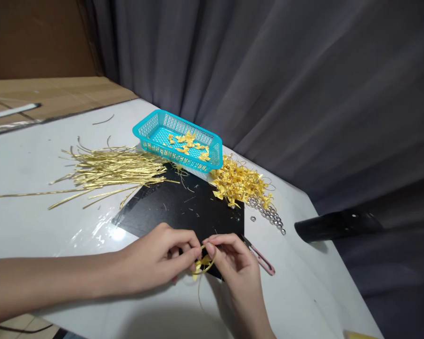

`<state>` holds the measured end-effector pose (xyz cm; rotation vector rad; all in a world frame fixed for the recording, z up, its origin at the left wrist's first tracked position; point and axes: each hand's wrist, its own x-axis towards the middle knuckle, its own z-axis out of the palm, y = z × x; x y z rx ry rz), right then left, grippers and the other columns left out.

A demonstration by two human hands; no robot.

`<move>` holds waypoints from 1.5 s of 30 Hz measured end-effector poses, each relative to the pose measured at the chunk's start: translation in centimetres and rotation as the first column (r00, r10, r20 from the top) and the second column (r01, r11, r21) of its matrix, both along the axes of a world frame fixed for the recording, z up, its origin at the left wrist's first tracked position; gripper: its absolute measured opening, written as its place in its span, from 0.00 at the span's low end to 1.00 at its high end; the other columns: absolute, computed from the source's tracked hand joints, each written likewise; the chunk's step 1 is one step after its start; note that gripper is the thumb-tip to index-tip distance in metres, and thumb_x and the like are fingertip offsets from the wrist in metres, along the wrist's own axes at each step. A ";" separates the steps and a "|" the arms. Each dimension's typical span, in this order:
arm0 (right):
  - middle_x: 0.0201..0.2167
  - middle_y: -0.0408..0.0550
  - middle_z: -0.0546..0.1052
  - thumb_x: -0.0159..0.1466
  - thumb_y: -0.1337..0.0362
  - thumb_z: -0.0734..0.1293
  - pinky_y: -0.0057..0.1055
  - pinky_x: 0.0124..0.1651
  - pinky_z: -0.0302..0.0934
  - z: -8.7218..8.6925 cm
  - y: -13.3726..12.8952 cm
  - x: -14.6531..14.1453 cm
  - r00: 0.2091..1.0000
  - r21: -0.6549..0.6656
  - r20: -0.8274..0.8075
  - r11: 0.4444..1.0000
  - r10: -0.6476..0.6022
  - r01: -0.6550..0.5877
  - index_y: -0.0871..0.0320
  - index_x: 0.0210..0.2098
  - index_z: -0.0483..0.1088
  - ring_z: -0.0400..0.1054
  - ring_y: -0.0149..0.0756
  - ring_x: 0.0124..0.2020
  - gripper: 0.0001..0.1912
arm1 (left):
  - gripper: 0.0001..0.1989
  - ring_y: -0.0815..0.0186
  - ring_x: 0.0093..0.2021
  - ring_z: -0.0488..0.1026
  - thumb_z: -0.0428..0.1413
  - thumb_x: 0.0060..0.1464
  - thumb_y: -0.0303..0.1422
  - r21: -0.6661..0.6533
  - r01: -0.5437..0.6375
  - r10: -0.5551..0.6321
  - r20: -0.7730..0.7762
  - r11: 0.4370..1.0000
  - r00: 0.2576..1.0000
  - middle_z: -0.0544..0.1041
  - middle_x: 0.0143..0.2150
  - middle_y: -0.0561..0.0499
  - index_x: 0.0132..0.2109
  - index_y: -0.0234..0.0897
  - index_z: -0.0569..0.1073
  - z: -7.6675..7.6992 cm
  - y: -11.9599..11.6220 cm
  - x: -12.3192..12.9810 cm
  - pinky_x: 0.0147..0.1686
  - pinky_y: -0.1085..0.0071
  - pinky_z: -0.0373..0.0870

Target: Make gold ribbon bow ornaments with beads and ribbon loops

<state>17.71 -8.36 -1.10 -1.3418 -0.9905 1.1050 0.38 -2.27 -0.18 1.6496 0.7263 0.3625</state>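
Observation:
My left hand [173,254] and my right hand [235,261] meet over the near corner of a black mat [173,202], each with fingertips pinched on a thin gold cord [209,268]. The cord curves into a small loop between them. A yellow ribbon bow [205,260] hangs at the loop, partly hidden by my fingers, and a thin loose end trails below. Beside my right hand lies a pair of thread snips with pink handles [265,263], its dark blades pointing toward the mat.
A bundle of gold cords [116,167] lies left of the mat. Behind it, a blue basket [214,162] holds several yellow bows. More bows [240,181] are heaped at its right, with small silver beads [270,216] alongside. A black cylindrical object [325,226] juts in from the right, before a grey curtain [304,84].

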 end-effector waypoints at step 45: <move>0.30 0.45 0.76 0.59 0.64 0.71 0.27 0.36 0.65 0.6 0.1 1.2 0.953 -0.007 0.236 0.981 0.191 -0.195 0.56 0.31 0.73 0.71 0.34 0.33 0.03 | 0.14 0.69 0.25 0.65 0.41 0.66 0.35 0.456 0.144 -0.075 -0.165 0.878 0.983 0.67 0.25 0.55 0.32 0.39 0.64 -0.3 0.1 -0.3 0.26 0.73 0.53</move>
